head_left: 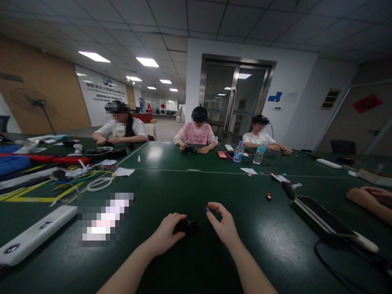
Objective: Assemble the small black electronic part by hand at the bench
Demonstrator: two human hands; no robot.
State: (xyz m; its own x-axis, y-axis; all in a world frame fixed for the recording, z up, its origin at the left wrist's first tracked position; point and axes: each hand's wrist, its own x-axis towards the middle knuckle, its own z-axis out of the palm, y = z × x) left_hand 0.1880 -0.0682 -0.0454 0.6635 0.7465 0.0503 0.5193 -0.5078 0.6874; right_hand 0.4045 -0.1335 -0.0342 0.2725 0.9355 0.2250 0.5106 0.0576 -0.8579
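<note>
My left hand rests on the dark green table with its fingers closed round a small black device. My right hand is just to the right of it, thumb and forefinger pinched on a tiny dark part held slightly above the device. Both forearms reach in from the bottom edge.
A white power strip lies at the left, a phone at the right beside another person's hand. A small red object sits ahead. Cables and tools crowd the far left. Three people sit across, with two water bottles.
</note>
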